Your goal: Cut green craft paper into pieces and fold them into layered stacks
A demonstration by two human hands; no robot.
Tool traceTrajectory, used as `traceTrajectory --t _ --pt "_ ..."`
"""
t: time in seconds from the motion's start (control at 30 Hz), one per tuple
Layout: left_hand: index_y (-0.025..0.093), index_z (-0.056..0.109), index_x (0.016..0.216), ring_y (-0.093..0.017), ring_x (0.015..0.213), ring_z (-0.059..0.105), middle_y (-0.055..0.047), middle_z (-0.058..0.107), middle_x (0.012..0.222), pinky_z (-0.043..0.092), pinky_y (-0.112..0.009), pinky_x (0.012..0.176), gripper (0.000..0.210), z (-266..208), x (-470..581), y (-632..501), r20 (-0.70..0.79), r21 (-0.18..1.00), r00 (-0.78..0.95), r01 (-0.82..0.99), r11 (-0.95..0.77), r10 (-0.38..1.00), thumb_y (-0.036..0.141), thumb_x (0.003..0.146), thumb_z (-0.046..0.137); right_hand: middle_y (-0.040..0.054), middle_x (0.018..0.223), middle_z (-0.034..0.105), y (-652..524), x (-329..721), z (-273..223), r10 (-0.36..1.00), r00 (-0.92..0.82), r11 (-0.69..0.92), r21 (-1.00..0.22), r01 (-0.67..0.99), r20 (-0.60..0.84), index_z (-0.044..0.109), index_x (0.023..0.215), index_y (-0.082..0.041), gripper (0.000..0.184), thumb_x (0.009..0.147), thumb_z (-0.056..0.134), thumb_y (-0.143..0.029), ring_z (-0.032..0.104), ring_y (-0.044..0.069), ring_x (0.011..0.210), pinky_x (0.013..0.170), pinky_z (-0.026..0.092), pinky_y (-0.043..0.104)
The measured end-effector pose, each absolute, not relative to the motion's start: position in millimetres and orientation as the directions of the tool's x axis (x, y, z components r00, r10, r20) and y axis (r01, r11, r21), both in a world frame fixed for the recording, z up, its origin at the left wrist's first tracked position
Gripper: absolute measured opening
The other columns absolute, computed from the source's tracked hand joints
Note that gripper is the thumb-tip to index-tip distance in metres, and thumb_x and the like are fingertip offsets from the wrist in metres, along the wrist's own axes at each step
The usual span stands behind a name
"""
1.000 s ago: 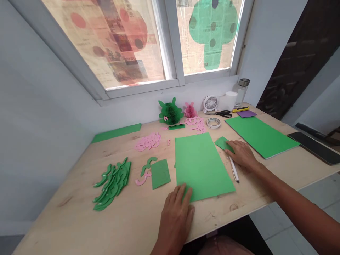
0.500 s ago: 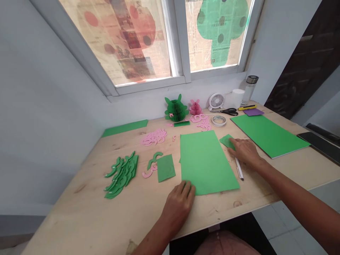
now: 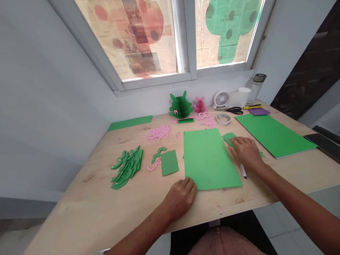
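Observation:
A light green sheet of paper (image 3: 211,159) lies flat on the wooden table in front of me. My left hand (image 3: 182,194) is closed at its lower left corner, fingers curled over the edge. Beside the sheet's right edge, my right hand (image 3: 246,153) has its thumb and fingers on a small green paper piece (image 3: 227,137). A bit of green paper (image 3: 262,154) also peeks out past the right side of that hand. Partly under the hand lies a white pen (image 3: 243,171). Left of the sheet is a green paper rectangle (image 3: 170,163) with faint drawn curves.
Green curved cutouts (image 3: 127,168) and pink cutouts (image 3: 159,132) lie in piles at left. Behind stand green (image 3: 181,107) and pink (image 3: 199,105) paper figures, a fan (image 3: 221,98), tape (image 3: 223,119) and scissors (image 3: 235,110). A green paper stack (image 3: 276,136) and phone (image 3: 322,145) are at right.
The view has shifted slightly. My right hand has slid a little over the pen and closer to the sheet's edge. The left hand's fingers are more curled at the corner.

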State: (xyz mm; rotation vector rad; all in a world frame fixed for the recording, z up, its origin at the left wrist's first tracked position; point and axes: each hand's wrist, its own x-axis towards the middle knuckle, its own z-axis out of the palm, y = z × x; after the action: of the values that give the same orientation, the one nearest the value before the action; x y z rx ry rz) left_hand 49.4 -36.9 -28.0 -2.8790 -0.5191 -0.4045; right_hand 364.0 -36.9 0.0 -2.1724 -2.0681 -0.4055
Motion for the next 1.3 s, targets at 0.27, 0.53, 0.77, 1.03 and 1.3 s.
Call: traceTrajectory --t 0.27,0.53,0.77,1.03,1.3 --pt "0.019 0.043 0.067 -0.015 0.058 0.047 -0.002 0.051 0.067 0.034 -0.03 0.053 0.021 -21.8 54.4 -31.1 0.358 -0.173 0.897 0.337 -0.926 0.259 0.008 0.085 0.043 0.0122 0.114 0.064 -84.8 262.2 -18.1 0.844 -0.339 0.426 -0.136 0.895 0.415 0.059 0.114 -0.015 0.031 0.085 0.057 -0.026 0.055 0.025 0.107 0.094 0.037 0.043" --pt "0.019 0.045 0.068 -0.015 0.06 0.048 -0.001 0.051 0.066 0.036 -0.03 0.056 0.02 -12.6 56.9 -31.5 0.397 -0.167 0.87 0.383 -0.908 0.294 0.009 0.086 0.044 0.0065 0.089 0.068 -85.9 238.4 -25.7 0.849 -0.313 0.426 -0.203 0.881 0.426 0.064 0.091 -0.017 0.01 0.086 0.058 -0.023 0.059 0.02 0.086 0.088 0.038 0.039" --pt "0.017 0.051 0.085 -0.021 0.079 0.057 -0.005 0.058 0.082 0.045 -0.033 0.064 0.004 -9.2 45.0 -24.0 0.136 -0.098 0.94 0.328 -0.94 0.314 0.019 0.082 0.053 0.0114 0.111 0.065 -95.9 233.5 -31.2 0.854 -0.324 0.416 -0.161 0.895 0.407 0.062 0.104 -0.016 0.025 0.081 0.064 -0.025 0.056 0.025 0.103 0.09 0.04 0.041" --pt "0.016 0.05 0.079 -0.019 0.07 0.055 -0.006 0.058 0.077 0.042 -0.031 0.056 0.012 -8.5 41.5 -19.6 0.076 -0.182 0.97 0.242 -0.953 0.232 0.009 0.085 0.044 0.0088 0.103 0.068 -93.0 233.4 -40.2 0.812 -0.314 0.416 -0.111 0.902 0.492 0.064 0.096 -0.016 0.013 0.083 0.06 -0.016 0.059 0.023 0.098 0.085 0.044 0.038" --pt "0.017 0.049 0.071 -0.019 0.063 0.055 -0.004 0.057 0.071 0.044 -0.033 0.057 0.015 -1.1 42.3 -25.8 0.099 -0.184 0.946 0.324 -0.928 0.31 0.006 0.082 0.045 0.0093 0.1 0.069 -93.8 229.4 -34.5 0.785 -0.305 0.445 -0.148 0.883 0.539 0.064 0.097 -0.015 0.014 0.086 0.058 -0.019 0.061 0.023 0.093 0.083 0.045 0.037"
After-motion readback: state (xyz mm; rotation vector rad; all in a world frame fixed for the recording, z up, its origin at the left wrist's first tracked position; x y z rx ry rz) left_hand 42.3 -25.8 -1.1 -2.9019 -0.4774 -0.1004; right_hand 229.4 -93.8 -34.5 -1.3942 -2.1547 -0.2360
